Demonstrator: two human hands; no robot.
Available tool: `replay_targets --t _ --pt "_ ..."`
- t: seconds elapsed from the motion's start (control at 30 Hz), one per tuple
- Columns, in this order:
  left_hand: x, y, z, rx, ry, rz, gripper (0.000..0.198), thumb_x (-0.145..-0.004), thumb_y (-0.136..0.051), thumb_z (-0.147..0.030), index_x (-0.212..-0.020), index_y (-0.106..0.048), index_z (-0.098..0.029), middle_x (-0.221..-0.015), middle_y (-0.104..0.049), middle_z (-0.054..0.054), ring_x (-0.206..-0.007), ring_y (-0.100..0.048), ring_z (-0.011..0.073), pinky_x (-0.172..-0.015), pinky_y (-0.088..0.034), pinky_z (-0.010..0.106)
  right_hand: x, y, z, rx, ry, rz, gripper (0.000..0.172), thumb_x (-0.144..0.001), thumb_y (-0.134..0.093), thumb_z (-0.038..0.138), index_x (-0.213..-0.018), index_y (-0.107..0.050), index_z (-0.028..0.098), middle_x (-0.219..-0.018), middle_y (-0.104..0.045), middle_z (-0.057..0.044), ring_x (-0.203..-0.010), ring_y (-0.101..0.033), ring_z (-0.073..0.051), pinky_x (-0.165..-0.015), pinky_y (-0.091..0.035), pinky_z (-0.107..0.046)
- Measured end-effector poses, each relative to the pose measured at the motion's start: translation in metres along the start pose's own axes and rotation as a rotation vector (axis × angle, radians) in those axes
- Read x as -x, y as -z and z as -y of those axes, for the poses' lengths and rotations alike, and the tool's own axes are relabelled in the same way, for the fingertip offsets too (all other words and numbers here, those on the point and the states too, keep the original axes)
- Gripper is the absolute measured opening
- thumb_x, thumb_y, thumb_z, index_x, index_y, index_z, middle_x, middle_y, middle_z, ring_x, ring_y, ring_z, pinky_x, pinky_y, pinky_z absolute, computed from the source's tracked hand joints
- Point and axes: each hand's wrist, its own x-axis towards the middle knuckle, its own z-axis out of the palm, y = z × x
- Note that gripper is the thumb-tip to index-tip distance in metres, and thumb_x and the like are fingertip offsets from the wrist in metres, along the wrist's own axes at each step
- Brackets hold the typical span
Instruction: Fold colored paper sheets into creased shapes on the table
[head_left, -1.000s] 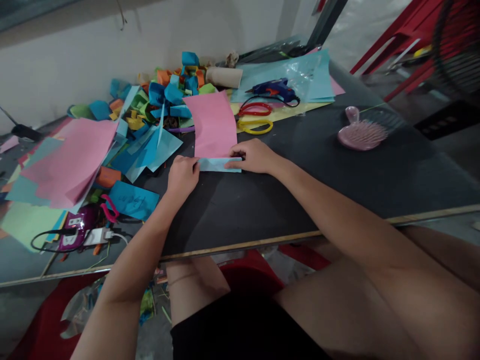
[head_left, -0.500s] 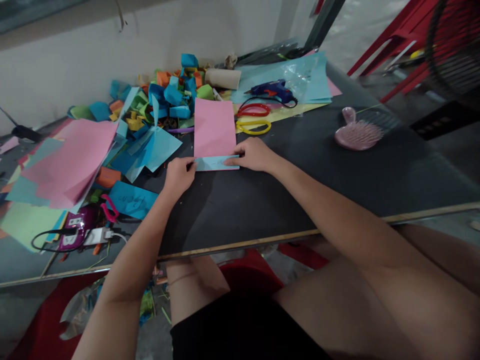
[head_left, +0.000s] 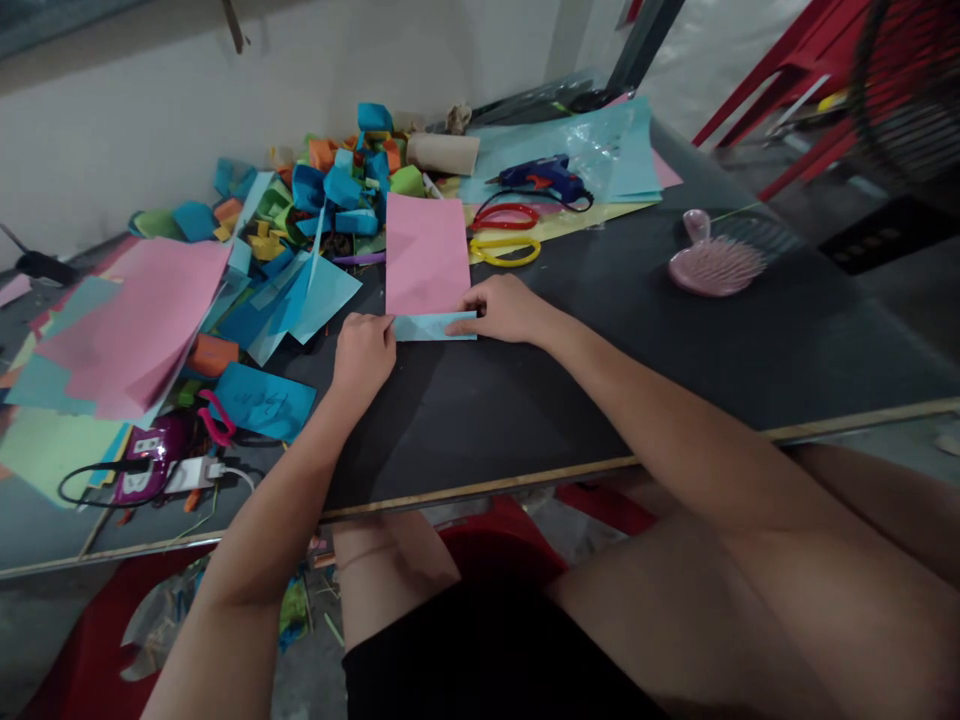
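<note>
A pink sheet of paper [head_left: 427, 250] lies flat on the dark table, and along its near edge runs a narrow light blue paper strip [head_left: 429, 327]. At the strip's left end my left hand [head_left: 365, 350] is closed, thumb and curled fingers pinching the corner. My right hand [head_left: 504, 308] is closed at the right end, its thumb lying over the blue strip and its index finger at the pink sheet's edge. Just beyond that hand are red-handled scissors [head_left: 508, 217] and yellow-handled scissors [head_left: 506, 250], their blades hidden under the pink sheet.
Folded coloured paper pieces [head_left: 341, 190] pile up against the wall, near a cardboard tube [head_left: 444, 154] and a blue glue gun [head_left: 546, 178]. Loose sheets [head_left: 142, 320], a purple power socket [head_left: 152, 455] and pink scissors [head_left: 217, 418] lie left. A pink hairbrush [head_left: 716, 268] lies right.
My left hand has shifted slightly right and covers a little more of the strip's left end. My right hand stays almost in place on the paper.
</note>
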Motion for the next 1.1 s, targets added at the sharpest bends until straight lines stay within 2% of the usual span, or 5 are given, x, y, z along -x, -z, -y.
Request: replay_targets --t 0.07,0.27,0.4,0.67,1.1 --pt "0.000 -0.001 0.002 0.001 0.010 -0.011 0.029 -0.092 -0.046 -0.019 -0.096 -0.074 -0.015 -0.091 -0.073 0.012 -0.094 -0.063 0.0268 -0.089 -0.050 0.042 -0.001 -0.002 -0.001 0.021 -0.011 -0.025 0.028 -0.078 -0.073 0.045 -0.078 -0.076 0.018 -0.071 -0.070 -0.005 -0.064 -0.058 -0.014 -0.061 -0.036 -0.029" --pt "-0.001 -0.003 0.006 -0.002 -0.050 -0.024 0.032 -0.094 -0.043 -0.021 -0.108 -0.072 -0.015 -0.102 -0.072 0.012 -0.100 -0.061 0.0261 -0.096 -0.047 0.043 -0.003 -0.005 -0.004 0.054 -0.022 -0.092 0.025 -0.081 -0.071 0.044 -0.083 -0.078 0.020 -0.069 -0.069 -0.004 -0.064 -0.059 -0.015 -0.062 -0.037 -0.030" --pt "-0.001 -0.003 0.004 -0.009 -0.054 -0.017 0.032 -0.094 -0.043 -0.020 -0.107 -0.072 -0.016 -0.100 -0.071 0.011 -0.100 -0.060 0.0253 -0.098 -0.046 0.043 -0.003 -0.006 -0.004 0.048 -0.017 -0.093 0.028 -0.081 -0.071 0.047 -0.083 -0.078 0.020 -0.068 -0.068 -0.004 -0.065 -0.059 -0.016 -0.062 -0.037 -0.030" --pt "0.001 -0.001 0.000 -0.047 -0.048 -0.008 0.032 -0.092 -0.045 -0.018 -0.110 -0.071 -0.013 -0.102 -0.069 0.014 -0.106 -0.058 0.0284 -0.096 -0.047 0.042 0.000 -0.007 0.000 0.051 -0.045 -0.107 0.021 -0.078 -0.076 0.039 -0.086 -0.078 0.020 -0.073 -0.070 -0.005 -0.069 -0.060 -0.017 -0.064 -0.037 -0.030" --pt "0.002 -0.004 0.000 -0.028 0.013 -0.013 0.029 -0.090 -0.050 -0.018 -0.112 -0.068 -0.015 -0.107 -0.069 0.012 -0.107 -0.059 0.0277 -0.093 -0.049 0.040 0.004 -0.014 0.005 0.079 -0.050 -0.152 0.017 -0.077 -0.077 0.034 -0.088 -0.076 0.021 -0.083 -0.072 -0.005 -0.072 -0.061 -0.018 -0.065 -0.039 -0.030"
